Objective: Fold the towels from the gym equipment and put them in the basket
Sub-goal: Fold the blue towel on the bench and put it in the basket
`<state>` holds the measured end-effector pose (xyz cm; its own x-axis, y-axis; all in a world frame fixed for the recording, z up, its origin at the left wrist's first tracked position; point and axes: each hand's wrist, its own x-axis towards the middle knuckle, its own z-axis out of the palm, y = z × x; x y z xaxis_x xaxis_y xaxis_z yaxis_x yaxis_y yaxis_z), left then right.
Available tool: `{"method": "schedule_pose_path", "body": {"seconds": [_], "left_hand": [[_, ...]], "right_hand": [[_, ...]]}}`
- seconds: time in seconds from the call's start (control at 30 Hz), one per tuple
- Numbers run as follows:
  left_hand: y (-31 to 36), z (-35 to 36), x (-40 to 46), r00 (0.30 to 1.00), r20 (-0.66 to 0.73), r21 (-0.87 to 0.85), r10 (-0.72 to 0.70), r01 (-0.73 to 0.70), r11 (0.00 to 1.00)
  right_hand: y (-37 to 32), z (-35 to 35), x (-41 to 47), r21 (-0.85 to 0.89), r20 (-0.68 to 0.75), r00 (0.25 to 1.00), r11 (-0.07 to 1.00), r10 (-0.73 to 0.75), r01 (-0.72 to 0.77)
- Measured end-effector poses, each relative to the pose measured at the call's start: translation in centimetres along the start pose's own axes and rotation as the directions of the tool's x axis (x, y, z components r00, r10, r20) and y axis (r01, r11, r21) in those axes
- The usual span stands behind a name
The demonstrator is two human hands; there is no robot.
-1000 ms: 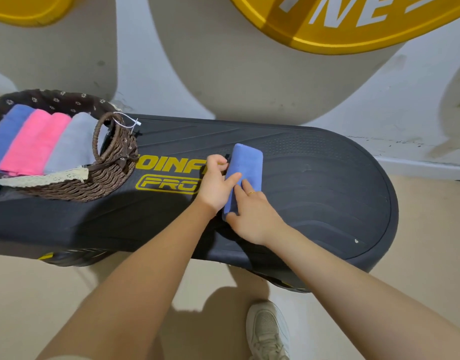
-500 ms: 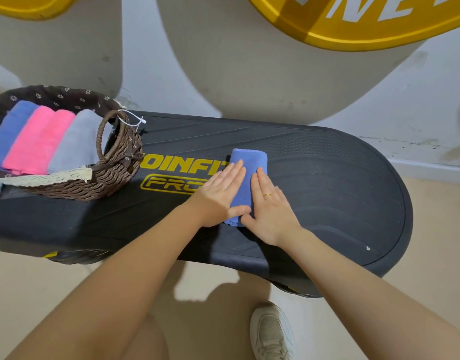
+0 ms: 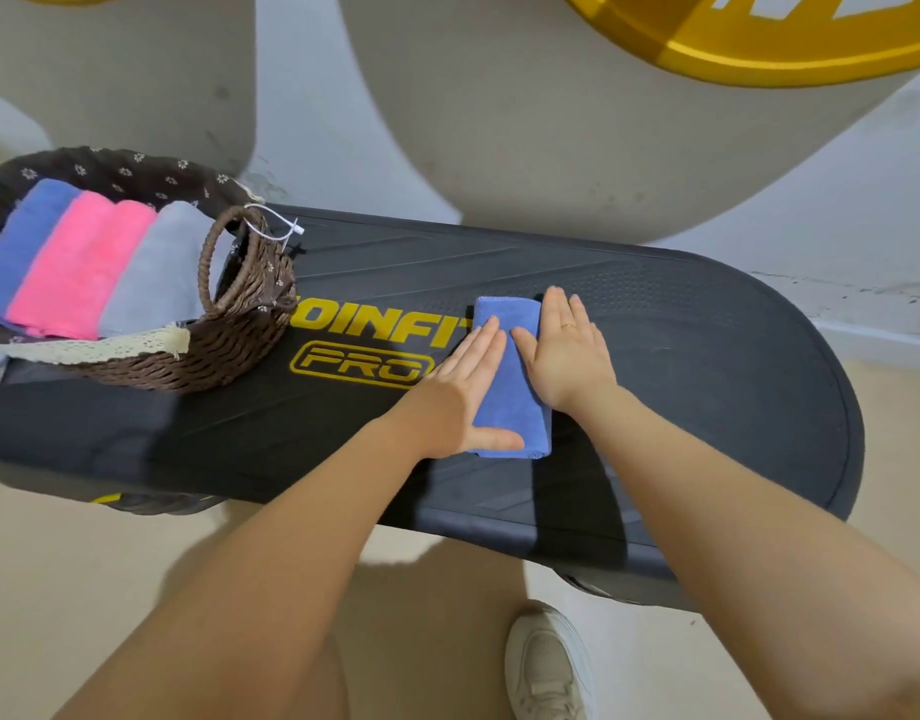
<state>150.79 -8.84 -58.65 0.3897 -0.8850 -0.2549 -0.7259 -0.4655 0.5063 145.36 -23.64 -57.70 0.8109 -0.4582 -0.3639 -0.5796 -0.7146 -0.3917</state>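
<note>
Basket (image 3: 229, 350) stands at the left end of the step board (image 3: 707, 356), with three folded towels inside: one blue (image 3: 21, 241), one pink (image 3: 78, 267), one grey (image 3: 151, 272). Right of it, a fourth towel (image 3: 509, 402), blue and folded, lies on the board. Left hand (image 3: 457, 392) and right hand (image 3: 567, 350) both press it flat with straight fingers. The fold seems finished; next, the hands must grip it and carry it left into the basket.

A single head-worn, wide-angle view looks steeply down and forward, close over the black oval step platform (image 3: 655, 366); the brown woven basket (image 3: 229, 350) sits at ten o'clock.
</note>
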Motion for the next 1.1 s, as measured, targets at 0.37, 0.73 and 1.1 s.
{"method": "schedule_pose_path", "body": {"seconds": [0.37, 0.73, 1.1], "left_hand": [[1.7, 0.4, -0.8, 0.990, -0.048, 0.165, -0.136, 0.142, 0.976], [0.0, 0.6, -2.7, 0.969, 0.015, 0.250, -0.245, 0.234, 0.940], [0.0, -4.0, -4.0, 0.965, -0.261, 0.077, -0.012, 0.033, 0.997]], "right_hand": [[0.4, 3.2, -7.4, 0.242, 0.041, 0.999, 0.970, -0.026, 0.015], [-4.4, 2.2, -6.5, 0.463, 0.082, 0.959, 0.842, 0.270, -0.276], [-0.6, -1.6, -7.1, 0.379, 0.121, 0.992, 0.925, -0.018, -0.029]]}}
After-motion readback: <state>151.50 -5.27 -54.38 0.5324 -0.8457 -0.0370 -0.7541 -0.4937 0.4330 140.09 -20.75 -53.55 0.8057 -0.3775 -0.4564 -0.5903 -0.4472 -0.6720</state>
